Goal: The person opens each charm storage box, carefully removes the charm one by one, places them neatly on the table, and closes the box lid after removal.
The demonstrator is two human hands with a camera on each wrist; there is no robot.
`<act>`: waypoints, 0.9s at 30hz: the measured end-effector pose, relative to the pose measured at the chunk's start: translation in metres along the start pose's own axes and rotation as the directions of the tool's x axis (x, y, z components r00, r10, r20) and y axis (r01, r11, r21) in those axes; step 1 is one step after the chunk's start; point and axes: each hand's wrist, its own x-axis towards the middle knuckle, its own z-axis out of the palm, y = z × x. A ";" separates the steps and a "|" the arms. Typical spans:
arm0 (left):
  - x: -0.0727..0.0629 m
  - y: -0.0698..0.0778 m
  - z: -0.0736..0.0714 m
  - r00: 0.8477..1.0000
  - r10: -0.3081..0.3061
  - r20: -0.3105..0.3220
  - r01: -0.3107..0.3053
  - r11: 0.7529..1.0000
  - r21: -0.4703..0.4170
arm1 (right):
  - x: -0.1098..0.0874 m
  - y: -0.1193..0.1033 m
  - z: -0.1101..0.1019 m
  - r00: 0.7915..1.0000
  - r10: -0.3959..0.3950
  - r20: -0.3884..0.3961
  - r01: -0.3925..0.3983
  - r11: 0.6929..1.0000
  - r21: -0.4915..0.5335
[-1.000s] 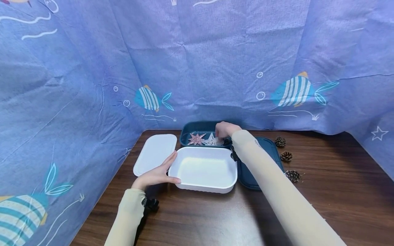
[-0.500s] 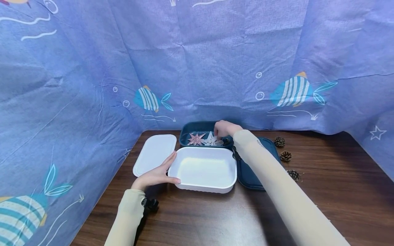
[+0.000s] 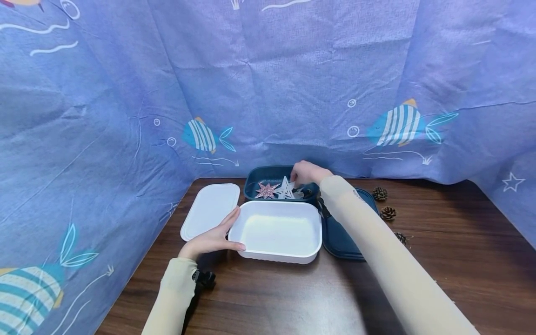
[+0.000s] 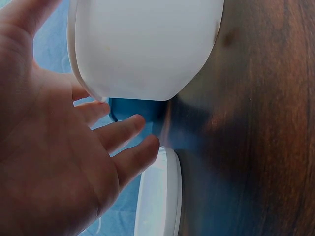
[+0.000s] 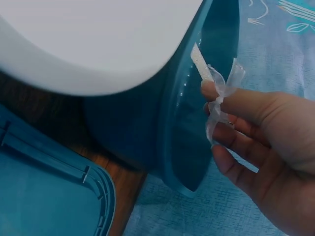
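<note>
A white star ornament (image 3: 285, 189) with a sheer ribbon bow (image 5: 220, 100) is pinched between the thumb and fingers of my right hand (image 3: 309, 172). It is tilted up inside the dark blue box (image 3: 258, 175) at the back. Beside it in that box lies a pink glittery star (image 3: 266, 190). My left hand (image 3: 211, 239) rests against the left end of the white box (image 3: 281, 232), its fingers spread fairly straight and the thumb at the front corner. Nothing lies in the white box. My right hand hides part of the blue box's inside.
A white lid (image 3: 212, 208) lies left of the boxes. To the right is a dark blue lid (image 3: 340, 240), partly under my right forearm. Pine cones (image 3: 388, 213) stand in a row beyond it on the brown wooden table (image 3: 268, 298). A printed blue cloth (image 3: 289, 93) hangs behind.
My right hand has risen slightly, and the white star has tilted up with it. My left hand and the white box have stayed in place.
</note>
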 end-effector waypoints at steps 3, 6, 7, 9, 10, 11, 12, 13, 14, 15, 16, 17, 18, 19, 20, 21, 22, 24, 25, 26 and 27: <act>0.000 -0.001 0.000 1.000 0.006 -0.003 -0.006 1.000 0.002 | -0.001 0.000 -0.004 0.999 -0.028 -0.025 0.028 1.000 0.003; 0.000 -0.001 -0.001 1.000 0.009 -0.008 -0.008 1.000 0.005 | -0.001 0.001 -0.009 0.998 -0.048 -0.051 0.049 0.999 0.017; 0.000 -0.001 -0.001 1.000 0.008 -0.010 -0.008 1.000 0.006 | -0.001 0.002 -0.010 0.997 -0.056 -0.059 0.057 0.998 0.023; 0.000 -0.002 -0.001 1.000 0.008 -0.012 -0.008 1.000 0.008 | -0.002 0.003 -0.013 0.995 -0.065 -0.074 0.068 0.997 0.036; 0.000 -0.002 -0.001 1.000 0.008 -0.013 -0.007 1.000 0.008 | -0.002 0.003 -0.014 0.995 -0.069 -0.079 0.073 0.996 0.043; 0.000 -0.002 -0.001 1.000 0.007 -0.013 -0.007 1.000 0.008 | -0.003 0.004 -0.015 0.994 -0.074 -0.084 0.078 0.996 0.049; 0.000 -0.002 0.000 1.000 0.006 -0.014 -0.006 1.000 0.010 | -0.004 0.005 -0.016 0.993 -0.078 -0.089 0.083 0.995 0.052; 0.000 -0.002 0.000 1.000 0.008 -0.015 -0.008 1.000 0.011 | -0.005 0.006 -0.016 0.992 -0.081 -0.094 0.086 0.995 0.058; 0.000 -0.002 0.000 1.000 0.011 -0.015 -0.011 1.000 0.013 | -0.007 0.007 -0.017 0.992 -0.082 -0.100 0.089 0.994 0.065; 0.000 -0.002 0.000 1.000 0.012 -0.014 -0.012 1.000 0.015 | -0.009 0.009 -0.018 0.991 -0.083 -0.105 0.091 0.993 0.073; 0.000 -0.001 0.001 1.000 0.014 -0.015 -0.014 1.000 0.017 | -0.011 0.010 -0.019 0.990 -0.083 -0.112 0.092 0.992 0.081; 0.000 -0.001 0.001 1.000 0.015 -0.015 -0.015 1.000 0.022 | -0.013 0.012 -0.020 0.990 -0.081 -0.119 0.092 0.992 0.091; 0.000 0.000 0.001 1.000 0.016 -0.015 -0.015 1.000 0.024 | -0.015 0.014 -0.021 0.989 -0.077 -0.126 0.090 0.991 0.104; 0.000 0.000 0.001 1.000 0.016 -0.015 -0.016 1.000 0.025 | -0.017 0.016 -0.022 0.989 -0.072 -0.132 0.088 0.989 0.119; 0.000 0.001 0.001 1.000 0.014 -0.015 -0.014 1.000 0.028 | -0.020 0.018 -0.023 0.988 -0.070 -0.140 0.089 0.988 0.129; 0.000 0.001 0.001 1.000 0.010 -0.016 -0.010 1.000 0.026 | -0.022 0.020 -0.025 0.987 -0.071 -0.147 0.092 0.986 0.142; 0.000 0.002 0.001 1.000 0.007 -0.017 -0.007 1.000 0.025 | -0.025 0.022 -0.026 0.985 -0.072 -0.155 0.095 0.984 0.151; 0.000 0.002 0.001 1.000 0.002 -0.020 -0.001 1.000 0.022 | -0.031 0.027 -0.030 0.984 -0.065 -0.163 0.093 0.980 0.173; 0.000 0.003 0.001 1.000 0.000 -0.022 0.001 1.000 0.019 | -0.034 0.029 -0.032 0.984 -0.063 -0.167 0.094 0.979 0.181; 0.000 0.003 0.001 1.000 -0.003 -0.025 0.004 1.000 0.015 | -0.037 0.032 -0.034 0.983 -0.064 -0.169 0.096 0.978 0.186; 0.000 0.002 0.001 1.000 -0.005 -0.028 0.005 1.000 0.013 | -0.040 0.033 -0.036 0.983 -0.060 -0.171 0.094 0.977 0.194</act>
